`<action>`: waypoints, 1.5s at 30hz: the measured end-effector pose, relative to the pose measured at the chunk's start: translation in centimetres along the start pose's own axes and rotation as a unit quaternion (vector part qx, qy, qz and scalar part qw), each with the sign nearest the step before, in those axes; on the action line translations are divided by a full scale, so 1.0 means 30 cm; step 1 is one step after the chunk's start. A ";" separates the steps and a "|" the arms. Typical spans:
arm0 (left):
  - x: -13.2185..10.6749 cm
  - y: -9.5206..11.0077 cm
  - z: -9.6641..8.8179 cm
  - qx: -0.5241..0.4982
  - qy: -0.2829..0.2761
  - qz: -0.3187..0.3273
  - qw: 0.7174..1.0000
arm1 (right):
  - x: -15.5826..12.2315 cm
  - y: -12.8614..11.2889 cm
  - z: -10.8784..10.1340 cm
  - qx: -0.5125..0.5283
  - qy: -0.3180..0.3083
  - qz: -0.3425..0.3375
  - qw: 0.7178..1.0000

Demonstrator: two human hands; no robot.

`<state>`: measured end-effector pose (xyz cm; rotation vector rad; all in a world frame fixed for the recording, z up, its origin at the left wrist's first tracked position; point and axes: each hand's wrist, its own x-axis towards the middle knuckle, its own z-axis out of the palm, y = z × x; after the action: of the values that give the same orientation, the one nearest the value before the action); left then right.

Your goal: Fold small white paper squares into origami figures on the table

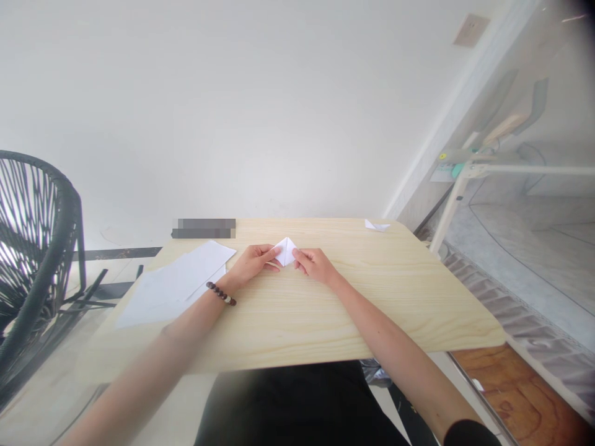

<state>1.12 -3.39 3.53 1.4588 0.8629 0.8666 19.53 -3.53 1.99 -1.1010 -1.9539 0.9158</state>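
Note:
A small folded white paper (287, 251), diamond-shaped with a crease down its middle, is held up between my two hands over the table. My left hand (255, 263), with a beaded bracelet at the wrist, pinches its left corner between thumb and fingers. On the opposite corner, the thumb and fingers of my right hand (315, 265) are closed. The paper's back side and the fingertips behind it are hidden.
White paper sheets (171, 285) overlap on the left of the wooden table (334, 328). A folded paper piece (376, 226) lies at the far right edge, and a blurred-out dark object (203, 228) at the far left. A woven chair (65, 204) stands left.

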 end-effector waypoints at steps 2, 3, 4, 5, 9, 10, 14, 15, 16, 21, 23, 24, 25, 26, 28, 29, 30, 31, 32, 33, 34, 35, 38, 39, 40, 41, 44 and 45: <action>0.001 -0.003 -0.004 0.002 -0.006 0.001 1.000 | 0.000 0.000 0.000 0.002 0.002 0.003 1.000; 0.001 -0.004 -0.007 0.007 -0.007 0.002 1.000 | 0.000 -0.001 -0.001 -0.002 0.001 0.000 1.000; 0.001 -0.005 -0.010 0.013 -0.006 0.004 1.000 | 0.000 -0.001 -0.001 -0.008 0.000 -0.004 1.000; 0.001 -0.005 -0.012 0.018 -0.005 0.005 1.000 | 0.000 -0.001 -0.002 -0.015 -0.001 -0.009 1.000; 0.001 -0.003 -0.011 0.022 0.000 0.005 1.000 | 0.000 -0.003 -0.003 -0.024 -0.004 -0.015 1.000; 0.000 -0.003 -0.009 0.020 0.002 0.004 1.000 | 0.000 -0.003 -0.003 -0.022 -0.004 -0.012 1.000; -0.001 -0.009 0.001 0.035 -0.012 -0.004 0.999 | 0.000 -0.004 -0.001 -0.010 -0.007 -0.010 1.000; -0.002 -0.011 0.003 0.046 -0.019 -0.004 0.999 | 0.000 -0.004 -0.001 -0.010 -0.008 -0.010 1.000; -0.002 -0.012 0.003 0.057 -0.025 -0.004 0.998 | 0.000 -0.004 0.000 -0.011 -0.009 -0.011 1.000; -0.006 0.002 0.005 0.091 -0.044 0.014 0.995 | -0.002 -0.006 0.002 -0.016 -0.026 -0.012 0.999; -0.007 0.009 0.006 0.091 -0.055 0.019 0.994 | -0.003 -0.007 0.002 -0.014 -0.034 -0.012 0.999; -0.007 0.010 0.006 0.092 -0.056 0.019 0.994 | -0.003 -0.007 0.002 -0.013 -0.035 -0.011 0.999; -0.007 0.009 0.005 0.093 -0.054 0.017 0.994 | -0.003 -0.006 0.001 -0.011 -0.035 -0.011 0.999; -0.006 0.006 0.004 0.094 -0.049 0.014 0.994 | -0.002 -0.006 0.001 -0.008 -0.035 -0.010 0.999; -0.004 -0.002 0.003 0.094 -0.035 0.006 0.995 | 0.000 -0.003 0.002 -0.003 -0.033 -0.008 0.999; -0.003 -0.006 0.003 0.088 -0.029 0.002 0.996 | 0.001 -0.002 0.002 -0.001 -0.031 -0.007 0.999; -0.002 -0.010 0.003 0.079 -0.025 -0.002 0.997 | 0.002 0.000 0.003 0.001 -0.030 -0.005 1.000; -0.001 -0.011 0.005 0.066 -0.023 -0.005 0.998 | 0.003 0.001 0.003 0.004 -0.028 -0.003 1.000; 0.000 -0.011 0.007 0.052 -0.022 -0.006 0.998 | 0.003 0.002 0.004 0.007 -0.026 0.000 1.000; 0.000 -0.010 0.009 0.040 -0.019 -0.005 0.999 | 0.004 0.002 0.005 0.012 -0.025 0.002 1.000; 0.001 -0.008 0.012 0.031 -0.013 -0.002 0.999 | 0.004 0.002 0.005 0.015 -0.024 0.004 1.000; 0.001 -0.006 0.015 0.026 -0.006 0.001 1.000 | 0.003 0.001 0.006 0.018 -0.024 0.007 1.000; 0.001 0.000 0.021 0.028 0.011 0.006 1.000 | 0.001 -0.002 0.006 0.024 -0.024 0.013 0.999; 0.000 0.002 0.022 0.029 0.012 0.005 1.000 | 0.001 -0.003 0.006 0.026 -0.023 0.012 0.999; -0.001 0.002 0.022 0.027 0.011 0.004 1.000 | 0.000 -0.004 0.006 0.029 -0.022 0.010 0.999; -0.002 0.003 0.021 0.025 0.008 0.002 1.000 | 0.000 -0.004 0.006 0.030 -0.020 0.007 0.999; -0.004 0.006 0.017 0.021 0.002 -0.006 1.000 | -0.001 -0.004 0.006 0.028 -0.016 0.003 0.999; -0.005 0.007 0.016 0.023 0.002 -0.008 1.000 | -0.001 -0.004 0.006 0.027 -0.017 0.004 0.999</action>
<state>1.49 -3.76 3.71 1.4877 0.9012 0.8419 19.33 -3.65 1.98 -1.0694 -1.9417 0.9905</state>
